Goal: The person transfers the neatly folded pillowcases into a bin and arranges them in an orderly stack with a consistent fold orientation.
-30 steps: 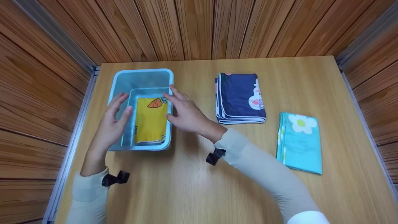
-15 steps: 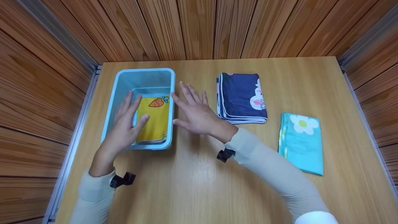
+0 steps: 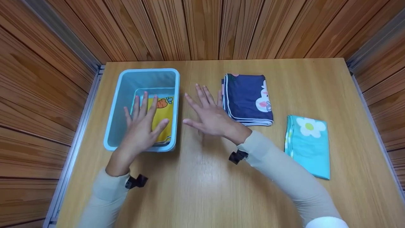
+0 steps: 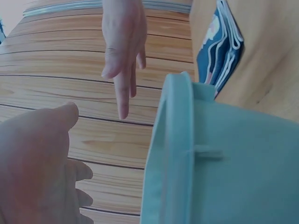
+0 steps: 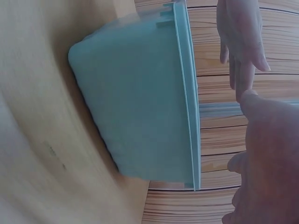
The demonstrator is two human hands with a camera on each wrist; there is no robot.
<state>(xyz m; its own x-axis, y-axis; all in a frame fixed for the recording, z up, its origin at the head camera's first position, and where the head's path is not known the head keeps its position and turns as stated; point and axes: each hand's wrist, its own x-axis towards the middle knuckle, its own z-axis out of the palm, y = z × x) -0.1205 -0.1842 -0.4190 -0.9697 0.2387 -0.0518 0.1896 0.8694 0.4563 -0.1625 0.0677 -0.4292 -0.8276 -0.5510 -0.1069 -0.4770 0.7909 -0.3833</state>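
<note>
Apparently between placements: yellow cloth lay in bin at left; left hand, right hand spread, holding nothing. Next move likely called for grasping navy cloth.

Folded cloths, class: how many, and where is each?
3: yellow cloth inside the blue bin, partly behind the left hand; navy cloth on the table, near the right hand; turquoise cloth farther right. Any beneath these would be hidden.

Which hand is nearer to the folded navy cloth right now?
Right. In the head view, the right hand is beside the left edge of the navy cloth, fingers spread; the left hand is farther off, over the blue bin.
</note>
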